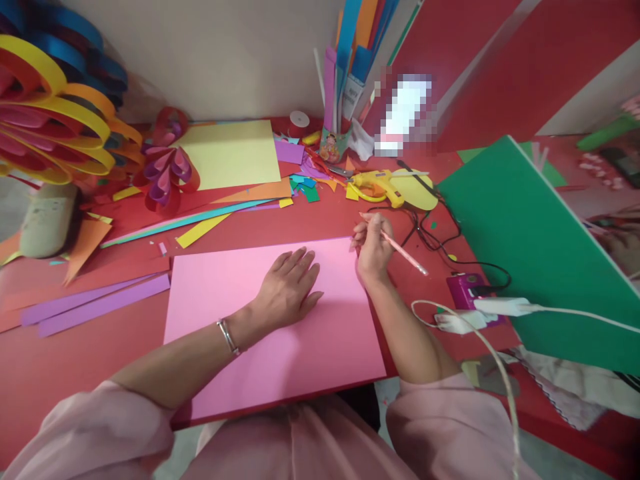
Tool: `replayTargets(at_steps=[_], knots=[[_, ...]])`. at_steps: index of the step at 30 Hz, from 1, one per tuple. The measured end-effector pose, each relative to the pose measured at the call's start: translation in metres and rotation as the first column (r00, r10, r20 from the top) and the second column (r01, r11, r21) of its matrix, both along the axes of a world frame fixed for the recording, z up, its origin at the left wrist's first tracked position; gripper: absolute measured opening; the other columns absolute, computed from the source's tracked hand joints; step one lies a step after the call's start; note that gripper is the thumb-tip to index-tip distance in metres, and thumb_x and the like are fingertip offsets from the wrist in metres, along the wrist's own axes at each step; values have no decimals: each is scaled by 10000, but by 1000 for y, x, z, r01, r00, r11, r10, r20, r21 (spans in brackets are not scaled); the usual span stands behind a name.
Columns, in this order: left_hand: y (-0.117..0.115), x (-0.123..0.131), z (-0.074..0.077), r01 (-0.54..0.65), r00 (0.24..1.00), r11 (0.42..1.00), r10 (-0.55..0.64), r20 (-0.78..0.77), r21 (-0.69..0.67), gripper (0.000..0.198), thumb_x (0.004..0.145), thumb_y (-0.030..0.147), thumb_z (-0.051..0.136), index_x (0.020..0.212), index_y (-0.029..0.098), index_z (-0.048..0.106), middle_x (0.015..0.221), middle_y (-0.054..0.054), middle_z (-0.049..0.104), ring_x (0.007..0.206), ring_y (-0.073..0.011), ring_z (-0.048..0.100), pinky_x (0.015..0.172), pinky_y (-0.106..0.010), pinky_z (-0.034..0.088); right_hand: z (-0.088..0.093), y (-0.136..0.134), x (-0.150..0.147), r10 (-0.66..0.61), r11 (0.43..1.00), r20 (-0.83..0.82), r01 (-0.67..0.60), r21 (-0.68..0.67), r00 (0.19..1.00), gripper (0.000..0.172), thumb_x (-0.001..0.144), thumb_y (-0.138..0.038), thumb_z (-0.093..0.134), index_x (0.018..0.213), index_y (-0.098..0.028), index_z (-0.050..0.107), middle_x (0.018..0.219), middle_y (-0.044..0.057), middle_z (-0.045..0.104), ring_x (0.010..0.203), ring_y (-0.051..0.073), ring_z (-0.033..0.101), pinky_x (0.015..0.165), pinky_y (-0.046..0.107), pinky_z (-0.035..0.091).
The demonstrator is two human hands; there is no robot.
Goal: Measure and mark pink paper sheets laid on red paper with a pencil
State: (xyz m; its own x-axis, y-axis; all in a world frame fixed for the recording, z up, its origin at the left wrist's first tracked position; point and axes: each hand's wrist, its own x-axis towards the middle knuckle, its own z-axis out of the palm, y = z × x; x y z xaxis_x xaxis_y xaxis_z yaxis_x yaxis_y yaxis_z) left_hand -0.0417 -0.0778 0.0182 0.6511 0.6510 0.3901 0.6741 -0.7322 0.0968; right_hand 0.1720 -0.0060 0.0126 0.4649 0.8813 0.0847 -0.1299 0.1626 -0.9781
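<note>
Sleeves nearest; right grip clamped on pencil, left grip flat (cup holds strips)

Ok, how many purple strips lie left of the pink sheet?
2: a farther purple strip and a nearer purple strip, both left of the pink sheet. Any strip underneath would be hidden.

Table: red-topped. Wall: pale, plain, rises behind the table. Panelling: red, crossed by a paler band, stands upper right. Floor: greyish, shows lower right.
</note>
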Motion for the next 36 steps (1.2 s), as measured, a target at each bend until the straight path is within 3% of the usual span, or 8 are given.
replayTargets(at_steps=[5,11,18,29,36], knots=[[0,0,0,-1,1000,1000,1,3,-23,483,1026,442,581,1334,76,647,1466,-257,642,1391,-425,600,1101,-575,510,1,2,2,-45,999,-13,45,-26,999,523,931,-767,585,994,-249,617,690,-94,564,466,39,487,420,137,405],[0,1,1,3,1000,1000,-3,8,-16,478,1032,437,571,1336,76,647,1467,-255,642,1392,-418,602,1098,-576,511,0,3,2,-13,999,-3,13,-36,1000,521,930,-770,593,981,-251,614,678,-92,543,458,45,466,396,147,384],[0,1,2,-12,1000,993,13,5,-116,469,1029,446,574,1379,140,635,1511,-228,616,1445,-403,557,1131,-596,481,0,2,2,31,998,24,-30,-61,999,535,919,-781,601,994,-252,623,693,-80,561,493,51,492,418,147,405],[1,1,3,3,1000,999,-3,0,-51,471,1036,448,566,1338,96,650,1481,-242,634,1408,-411,585,1103,-574,502,1,2,1,56,997,7,-55,-61,998,559,873,-794,655,971,-243,645,677,-78,583,487,55,494,409,153,411],[1,1,3,-4,1000,995,4,-1,-102,464,1035,451,568,1360,129,646,1502,-233,622,1430,-408,568,1108,-590,495,1,1,1,75,995,36,-72,-67,997,533,904,-777,631,976,-249,634,682,-76,577,495,58,497,420,158,409]])
